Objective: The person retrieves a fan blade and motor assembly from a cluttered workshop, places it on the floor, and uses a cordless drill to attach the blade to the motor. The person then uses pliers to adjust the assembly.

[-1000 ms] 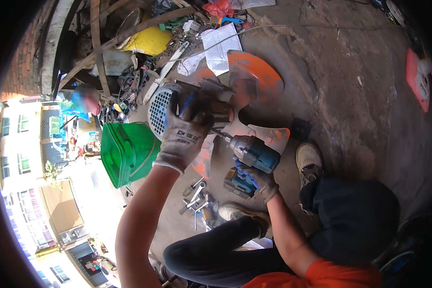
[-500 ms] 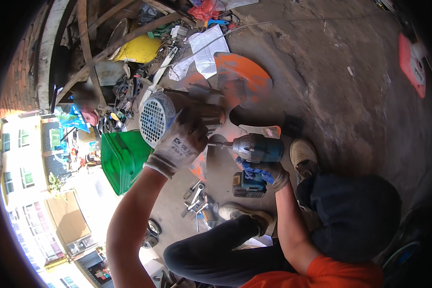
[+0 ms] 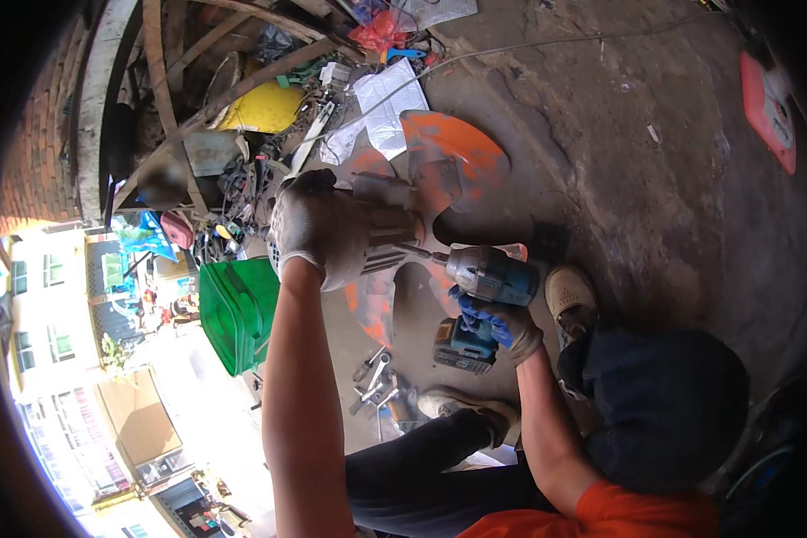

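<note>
My left hand, in a grey-white work glove, is wrapped over the left end of a ribbed electric motor and hides most of its grille cover. The motor sits at the middle of a fan with wide blades in worn orange paint, lying on the ground. In a blue and grey glove, my right hand is closed round the grip of a teal cordless impact driver, battery at the bottom. The driver's long bit points left at the motor's ribbed side; I cannot tell whether it touches.
A green bin stands left of the motor. Several wrenches and hand tools lie on the ground below the fan. Silvery sheets, a yellow helmet-like shell and mixed scrap fill the upper left. A cable crosses the top.
My left hand has moved from the motor's near side up onto its left end, covering the grille. The driver has tilted slightly, its bit now slanting up to the left.
</note>
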A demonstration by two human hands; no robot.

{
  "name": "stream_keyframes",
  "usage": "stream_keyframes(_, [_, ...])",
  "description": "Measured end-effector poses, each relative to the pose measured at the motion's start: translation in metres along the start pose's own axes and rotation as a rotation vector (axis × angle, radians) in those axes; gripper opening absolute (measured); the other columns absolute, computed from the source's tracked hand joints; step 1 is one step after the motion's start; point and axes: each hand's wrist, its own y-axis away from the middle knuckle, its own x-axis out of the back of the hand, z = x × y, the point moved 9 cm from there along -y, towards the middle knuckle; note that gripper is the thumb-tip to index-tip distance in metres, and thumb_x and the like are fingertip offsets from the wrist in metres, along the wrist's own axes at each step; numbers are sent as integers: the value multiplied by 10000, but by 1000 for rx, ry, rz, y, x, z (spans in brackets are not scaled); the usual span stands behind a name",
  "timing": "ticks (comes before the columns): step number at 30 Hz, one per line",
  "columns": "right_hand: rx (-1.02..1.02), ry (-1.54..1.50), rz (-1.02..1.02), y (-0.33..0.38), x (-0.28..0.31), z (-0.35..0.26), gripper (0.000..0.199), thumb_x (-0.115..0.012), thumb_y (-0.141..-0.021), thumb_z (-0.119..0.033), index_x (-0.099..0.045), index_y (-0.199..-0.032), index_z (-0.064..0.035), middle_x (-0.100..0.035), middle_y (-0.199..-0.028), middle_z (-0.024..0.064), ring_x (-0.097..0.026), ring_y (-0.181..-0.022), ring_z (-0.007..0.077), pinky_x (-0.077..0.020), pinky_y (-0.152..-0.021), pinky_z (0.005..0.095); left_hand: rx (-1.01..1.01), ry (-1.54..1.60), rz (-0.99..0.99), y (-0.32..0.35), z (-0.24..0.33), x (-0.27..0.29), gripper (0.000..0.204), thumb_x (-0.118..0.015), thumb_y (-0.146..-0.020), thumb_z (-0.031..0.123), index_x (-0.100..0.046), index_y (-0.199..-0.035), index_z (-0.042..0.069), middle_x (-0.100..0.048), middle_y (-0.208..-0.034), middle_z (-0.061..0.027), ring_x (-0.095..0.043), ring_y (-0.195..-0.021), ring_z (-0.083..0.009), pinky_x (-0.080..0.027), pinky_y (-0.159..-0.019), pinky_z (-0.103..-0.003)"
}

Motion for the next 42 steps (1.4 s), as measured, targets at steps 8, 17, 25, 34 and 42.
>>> stream_keyframes(8, [63,-28,29,-8,0,9,371,-774,-798,-43,-636,-1142,-45,-683,-949,37,-639,-747,118,-518,-625,258,-443,57,21,35,34,23,292,-586,-853,171,-701,-1102,71,-643,-1189,-148,-585,-1124,-348,-449,-983,-399])
stream_keyframes(17, [96,-54,33,0,-24,6,331,-763,-810,-41,-634,-1115,-32,-666,-898,28,-609,-703,102,-506,-595,259,-92,142,9,14,-13,3,281,-573,-936,273,-715,-1091,86,-619,-1217,-159,-587,-1120,-338,-441,-961,-385])
stream_keyframes(25, [85,-9,64,-11,-13,30,482,-781,-797,-61,-571,-1231,-39,-654,-1047,76,-633,-858,151,-532,-720,285,-365,81,2,29,1,8,258,-599,-925,298,-740,-1071,138,-619,-1255,-140,-519,-1221,-345,-398,-1035,-424])
stream_keyframes(34, [3,-48,-28,-8,-25,37,548,-717,-808,-44,-521,-1314,22,-662,-1157,142,-675,-950,204,-574,-810,346,-254,140,21,27,-17,6,315,-621,-905,354,-732,-1056,101,-597,-1287,-170,-520,-1215,-369,-397,-1034,-441])
stream_keyframes(42, [-108,-124,-67,-9,-29,45,490,-691,-800,-84,-562,-1250,62,-676,-1114,150,-648,-772,176,-573,-702,342,-366,126,39,30,-3,14,255,-601,-907,283,-741,-1058,132,-600,-1259,-183,-548,-1179,-359,-434,-991,-419])
